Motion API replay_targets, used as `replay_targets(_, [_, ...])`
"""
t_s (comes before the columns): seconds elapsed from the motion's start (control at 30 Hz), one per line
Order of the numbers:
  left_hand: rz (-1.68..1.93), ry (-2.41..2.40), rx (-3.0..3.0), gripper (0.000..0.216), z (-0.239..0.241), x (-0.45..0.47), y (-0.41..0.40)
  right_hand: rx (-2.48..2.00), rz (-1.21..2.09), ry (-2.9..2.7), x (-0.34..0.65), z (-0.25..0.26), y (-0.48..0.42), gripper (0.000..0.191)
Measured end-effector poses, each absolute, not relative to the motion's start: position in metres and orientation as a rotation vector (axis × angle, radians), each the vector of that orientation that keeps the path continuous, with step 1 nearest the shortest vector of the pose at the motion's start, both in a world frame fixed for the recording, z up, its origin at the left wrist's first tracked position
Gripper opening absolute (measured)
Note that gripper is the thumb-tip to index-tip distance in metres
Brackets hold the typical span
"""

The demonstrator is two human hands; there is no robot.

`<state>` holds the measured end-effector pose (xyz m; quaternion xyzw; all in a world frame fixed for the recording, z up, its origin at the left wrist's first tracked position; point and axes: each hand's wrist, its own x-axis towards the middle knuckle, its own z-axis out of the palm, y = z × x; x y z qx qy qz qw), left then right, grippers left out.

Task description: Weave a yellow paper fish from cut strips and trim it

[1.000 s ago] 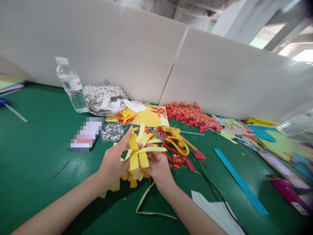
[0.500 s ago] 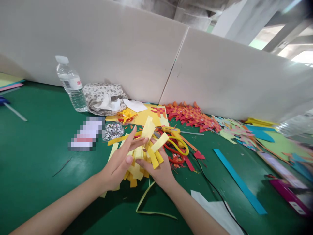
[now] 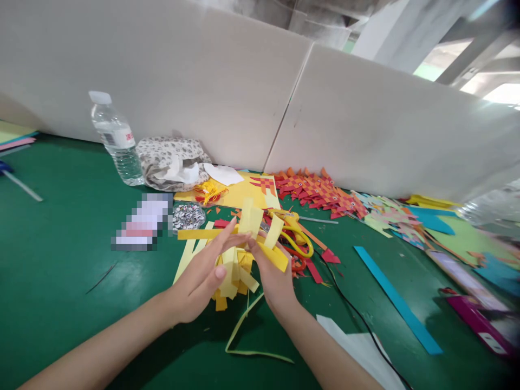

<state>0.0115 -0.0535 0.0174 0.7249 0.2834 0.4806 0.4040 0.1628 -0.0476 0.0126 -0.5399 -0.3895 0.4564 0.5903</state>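
Here, we pinch yellow paper strips (image 3: 251,218) in our right hand (image 3: 277,279). Our left hand (image 3: 197,284) is loosely open, its fingertips seemingly touching them.

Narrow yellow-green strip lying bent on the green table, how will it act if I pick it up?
The narrow strip would probably flop, being slender and already sharply bent. It looks like paper, so it is likely light. That bend may fold further if pushed.

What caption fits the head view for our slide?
Left hand and right hand at yellow paper strips over a green table, with red-and-orange woven paper beyond.
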Motion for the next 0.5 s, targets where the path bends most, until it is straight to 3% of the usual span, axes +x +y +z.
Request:
replay_targets(0.2, [1.065, 0.983, 1.883, 0.016, 0.019, 0.011, -0.050, -1.142, 1.096, -0.715, 0.169, 0.015, -0.036, 0.041])
replay_targets(0.3, [0.983, 1.119, 1.748, 0.014, 0.017, 0.014, -0.043, -1.074, 1.153, -0.698, 0.170, 0.020, -0.035, 0.035])
replay_targets(0.43, [1.058, 1.129, 1.459, 0.033, 0.015, 0.016, -0.036, -1.007, 1.267, -0.856, 0.169, 0.022, -0.040, 0.032])
replay_targets(0.5, [1.073, 1.065, 1.362, 0.032, 0.016, 0.016, -0.034, -1.046, 1.293, -0.954, 0.167, 0.019, -0.044, 0.031])
